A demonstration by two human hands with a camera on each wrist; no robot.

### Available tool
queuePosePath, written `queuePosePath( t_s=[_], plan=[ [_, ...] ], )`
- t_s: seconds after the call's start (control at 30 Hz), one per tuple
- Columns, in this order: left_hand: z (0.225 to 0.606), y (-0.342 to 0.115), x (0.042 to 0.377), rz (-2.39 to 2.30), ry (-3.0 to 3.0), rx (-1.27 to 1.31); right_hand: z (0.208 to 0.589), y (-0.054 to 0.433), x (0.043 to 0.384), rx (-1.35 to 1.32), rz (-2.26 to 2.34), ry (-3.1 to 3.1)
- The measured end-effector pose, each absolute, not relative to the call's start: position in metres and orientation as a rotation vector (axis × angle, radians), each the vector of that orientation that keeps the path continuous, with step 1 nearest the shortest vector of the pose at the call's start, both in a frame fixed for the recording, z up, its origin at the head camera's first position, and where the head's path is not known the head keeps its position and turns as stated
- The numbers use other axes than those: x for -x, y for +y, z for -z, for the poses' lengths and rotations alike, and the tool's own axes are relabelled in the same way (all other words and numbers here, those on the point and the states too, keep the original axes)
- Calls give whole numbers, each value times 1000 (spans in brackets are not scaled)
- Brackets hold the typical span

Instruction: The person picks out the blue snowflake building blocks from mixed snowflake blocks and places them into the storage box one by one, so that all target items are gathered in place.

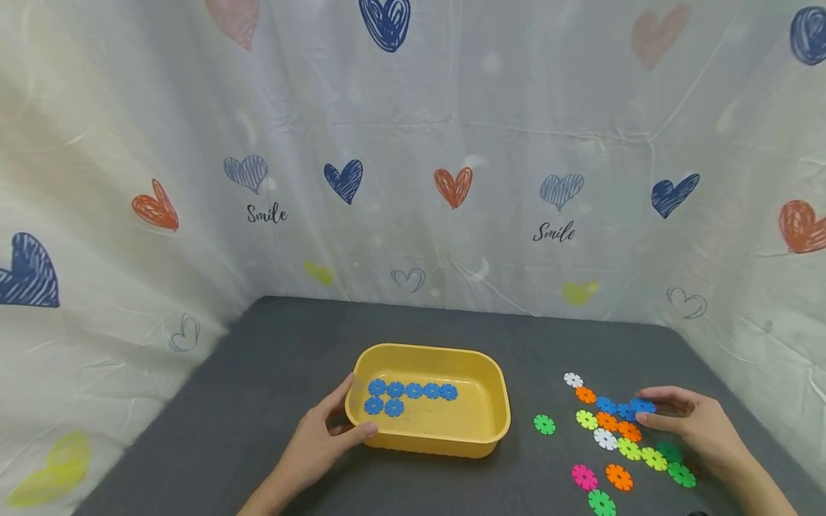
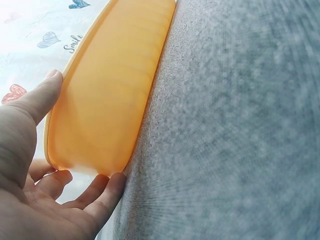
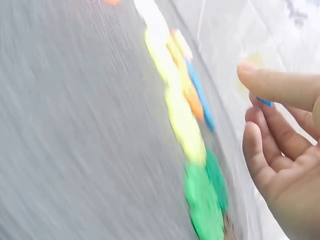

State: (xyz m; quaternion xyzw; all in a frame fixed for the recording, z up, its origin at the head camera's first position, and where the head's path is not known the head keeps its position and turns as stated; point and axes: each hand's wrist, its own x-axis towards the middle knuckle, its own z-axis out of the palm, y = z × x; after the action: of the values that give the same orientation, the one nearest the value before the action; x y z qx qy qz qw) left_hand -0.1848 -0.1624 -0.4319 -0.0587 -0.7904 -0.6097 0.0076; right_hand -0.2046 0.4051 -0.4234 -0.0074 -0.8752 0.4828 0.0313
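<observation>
My left hand (image 1: pixel 323 433) grips the left end of a yellow plastic basin (image 1: pixel 439 444), thumb on the near rim and fingers around the end wall. Several blue snowflake discs (image 1: pixel 414 390) lie inside it, in two rows. In the left wrist view the thumb presses the basin's rim (image 2: pixel 75 55), with fingertips along the end wall. Over at the right, my right hand (image 1: pixel 700 423) pinches a blue snowflake disc (image 1: pixel 643 406) between thumb and fingers, just above the group of discs. Only a sliver of that disc (image 3: pixel 264 101) shows in the right wrist view.
Right of the basin, white, orange, blue, yellow and green discs (image 1: pixel 629 449) lie close together on the dark grey table (image 1: pixel 290 344). A lone green disc (image 1: pixel 545 424) sits nearer the basin. Pink (image 1: pixel 584 476) and orange (image 1: pixel 619 477) discs lie toward the front. A heart-printed curtain (image 1: pixel 400 236) hangs behind.
</observation>
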Motion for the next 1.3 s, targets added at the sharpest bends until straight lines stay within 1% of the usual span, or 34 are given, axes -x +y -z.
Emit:
queuePosePath(
  t_s=[0.47,0.8,1.0,1.3],
  plan=[
    [429,-165,187,1901,-2471,201,384,318,182,-103,-1623,-2478],
    [429,-164,185,1898,-2469,203,378,259,172,-216,-1749,-2394],
    [428,-163,184,1899,-2478,192,380,238,166,-195,-1788,-2398],
    [429,-162,183,1897,-2475,191,382,223,155,-94,-1859,-2416]
  ],
)
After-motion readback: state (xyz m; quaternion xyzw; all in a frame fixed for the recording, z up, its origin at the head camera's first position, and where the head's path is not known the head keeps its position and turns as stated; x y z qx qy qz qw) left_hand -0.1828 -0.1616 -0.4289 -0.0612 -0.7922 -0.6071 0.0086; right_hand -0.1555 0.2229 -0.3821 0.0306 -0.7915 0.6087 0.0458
